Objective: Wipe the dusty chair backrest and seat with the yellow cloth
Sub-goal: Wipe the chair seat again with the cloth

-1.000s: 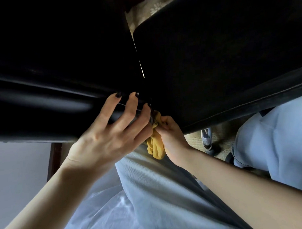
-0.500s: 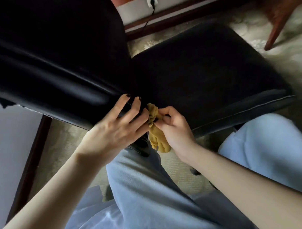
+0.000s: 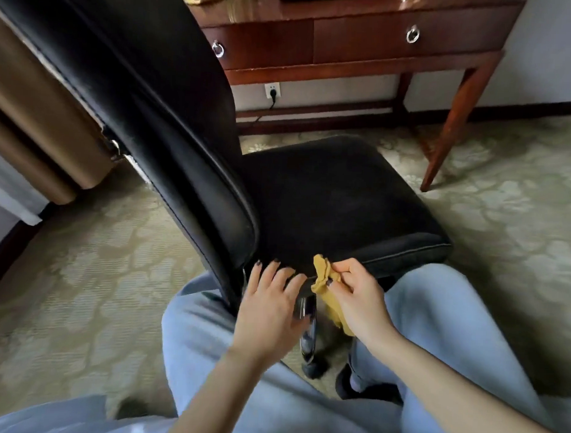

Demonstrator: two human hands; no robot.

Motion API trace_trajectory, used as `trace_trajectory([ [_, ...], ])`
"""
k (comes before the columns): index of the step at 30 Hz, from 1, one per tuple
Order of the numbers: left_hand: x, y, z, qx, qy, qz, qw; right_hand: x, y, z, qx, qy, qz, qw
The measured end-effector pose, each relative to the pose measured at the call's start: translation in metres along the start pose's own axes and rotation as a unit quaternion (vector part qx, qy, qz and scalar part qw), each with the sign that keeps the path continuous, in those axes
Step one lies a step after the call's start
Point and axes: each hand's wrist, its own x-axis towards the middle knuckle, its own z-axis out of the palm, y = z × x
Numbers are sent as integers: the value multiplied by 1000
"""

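A black leather chair stands in front of me, its backrest (image 3: 158,121) leaning to the left and its seat (image 3: 336,198) to the right. My right hand (image 3: 356,296) pinches the bunched yellow cloth (image 3: 322,276) at the near edge of the seat, with part of the cloth hanging below the hand. My left hand (image 3: 268,306) lies with straight fingers spread at the foot of the backrest, fingertips touching the gap where backrest and seat meet.
A dark wooden desk (image 3: 348,40) with ring-pull drawers stands behind the chair, one leg (image 3: 449,125) close to the seat's right. A plugged wall socket (image 3: 272,91) sits under it. Patterned carpet (image 3: 81,290) surrounds the chair; my light-blue trouser knees (image 3: 214,359) fill the foreground.
The view has pulled back and up, showing the whole chair and desk. Both hands have drawn back slightly from the gap toward the seat's near edge, the cloth still pinched in my right hand.
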Motion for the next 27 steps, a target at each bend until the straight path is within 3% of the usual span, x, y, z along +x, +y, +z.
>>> trace_trajectory([
  [2, -8, 25, 15, -202, -20, -73, 976, -11, 10, -5, -17, -5, 16, 1000],
  [4, -15, 48, 19, -402, -21, -130, 906, -19, 16, -10, -39, -10, 14, 999],
  [6, -19, 67, 15, -516, 20, -156, 842, -24, 16, -15, -50, -17, 8, 999],
  [9, -23, 79, 12, -603, 57, -202, 769, -25, 10, -20, -24, -37, 10, 999],
  [14, -23, 79, 21, -658, 113, -310, 677, -18, 3, -17, 1, -130, 31, 991],
  [18, -21, 74, 26, -648, 136, -353, 661, -10, 2, -16, 5, -176, 38, 984],
  [22, -13, 68, 28, -638, 137, -361, 666, 4, 20, -17, 18, -159, 46, 986],
  [24, -6, 63, 26, -656, 114, -361, 653, 12, 32, -20, 44, -142, 75, 986],
  [27, 3, 52, 29, -687, 49, -330, 646, 23, 46, -24, 109, -197, 134, 965],
])
